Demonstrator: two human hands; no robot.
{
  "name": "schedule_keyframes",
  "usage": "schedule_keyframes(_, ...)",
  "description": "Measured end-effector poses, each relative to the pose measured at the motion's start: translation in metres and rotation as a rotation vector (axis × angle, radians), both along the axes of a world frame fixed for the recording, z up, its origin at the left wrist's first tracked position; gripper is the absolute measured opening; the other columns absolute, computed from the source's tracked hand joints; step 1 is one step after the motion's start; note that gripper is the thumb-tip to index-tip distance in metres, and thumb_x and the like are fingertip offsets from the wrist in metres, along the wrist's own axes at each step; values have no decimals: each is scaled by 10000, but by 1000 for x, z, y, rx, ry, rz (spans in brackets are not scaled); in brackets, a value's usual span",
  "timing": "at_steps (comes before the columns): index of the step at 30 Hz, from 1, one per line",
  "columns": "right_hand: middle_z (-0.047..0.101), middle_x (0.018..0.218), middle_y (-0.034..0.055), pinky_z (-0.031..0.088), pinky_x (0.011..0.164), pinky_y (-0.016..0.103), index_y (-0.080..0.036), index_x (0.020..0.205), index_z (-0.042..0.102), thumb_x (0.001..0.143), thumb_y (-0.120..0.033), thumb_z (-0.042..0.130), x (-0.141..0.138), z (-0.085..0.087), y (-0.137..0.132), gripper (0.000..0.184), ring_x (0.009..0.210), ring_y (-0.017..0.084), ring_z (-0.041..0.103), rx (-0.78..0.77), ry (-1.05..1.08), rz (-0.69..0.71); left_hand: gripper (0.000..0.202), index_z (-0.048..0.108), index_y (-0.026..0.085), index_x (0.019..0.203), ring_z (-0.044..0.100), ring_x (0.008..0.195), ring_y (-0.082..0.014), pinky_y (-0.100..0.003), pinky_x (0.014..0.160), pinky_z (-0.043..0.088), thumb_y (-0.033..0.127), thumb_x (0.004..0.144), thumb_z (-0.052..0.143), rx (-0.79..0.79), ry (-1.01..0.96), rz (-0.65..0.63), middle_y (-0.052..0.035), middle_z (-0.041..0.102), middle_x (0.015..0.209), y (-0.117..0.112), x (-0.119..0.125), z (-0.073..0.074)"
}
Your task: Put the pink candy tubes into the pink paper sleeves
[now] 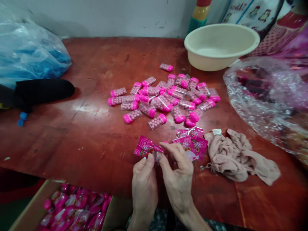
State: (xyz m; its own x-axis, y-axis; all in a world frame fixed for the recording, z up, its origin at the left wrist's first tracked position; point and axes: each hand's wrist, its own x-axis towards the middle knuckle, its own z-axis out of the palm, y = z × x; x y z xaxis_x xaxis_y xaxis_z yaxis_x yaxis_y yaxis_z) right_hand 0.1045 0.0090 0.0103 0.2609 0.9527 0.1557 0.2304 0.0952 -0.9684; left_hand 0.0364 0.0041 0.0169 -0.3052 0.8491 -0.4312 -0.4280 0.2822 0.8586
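Note:
Near the table's front edge, my left hand (pixel 144 183) pinches a pink printed plastic sleeve (pixel 143 145) between thumb and fingers. Close beside it, my right hand (pixel 178 171) has its thumb and forefinger closed at the sleeve's right end. A bit of clear plastic shows between the thumbs, and a pink cap peeks out by the right fingers; how much of a candy box is there is hidden. Just right of my hands lie more flat pink sleeves (pixel 192 143). Beyond them spreads a loose pile of clear candy boxes (pixel 157 121) with pink caps and pink balls inside.
A cream basin (pixel 221 61) stands at the back right. A crumpled beige cloth (pixel 231 157) and a clear plastic bag (pixel 255 96) lie on the right. At left are a blue-filled bag (pixel 33 54) and a black object (pixel 45 91). A carton (pixel 29 208) of wrapped boxes sits below.

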Motion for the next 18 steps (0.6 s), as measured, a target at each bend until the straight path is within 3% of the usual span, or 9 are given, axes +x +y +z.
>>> schedule_keyframes(3,564,827,6,452,676,216,-198,905,673,824,-47,549,6,-3,4,212,783,122,565,56,-3,-42,169,732,157,713,567,575,-116,-239,644,507,312,748,673,12,-104,-57,-24,673,643,1,-3,-4)
schedule_keyframes(5,586,805,2,449,660,221,-193,846,660,834,-82,559,11,-5,7,150,749,124,568,26,7,-47,151,729,180,838,621,732,-137,-237,722,505,285,737,688,75,-90,2,-31,704,783,3,-11,-8)
schedule_keyframes(8,617,742,-10,433,612,234,-192,810,644,852,-152,562,18,-5,8,100,666,128,563,-101,6,-6,310,679,224,1012,621,917,-156,-243,803,494,192,706,715,214,48,93,-37,689,1003,6,-27,-13)
schedule_keyframes(13,598,689,6,391,593,248,-165,747,627,849,-155,543,20,-2,9,133,627,137,533,-120,-128,72,142,701,198,766,613,903,-173,-256,777,503,99,665,718,390,337,30,-24,658,937,8,-36,-11)
schedule_keyframes(18,555,684,13,363,605,258,-155,732,596,852,-125,491,20,-2,10,163,661,147,499,-105,-146,184,91,725,197,734,585,993,-242,-360,845,466,133,727,661,455,577,-34,-79,627,1137,5,-30,-5)
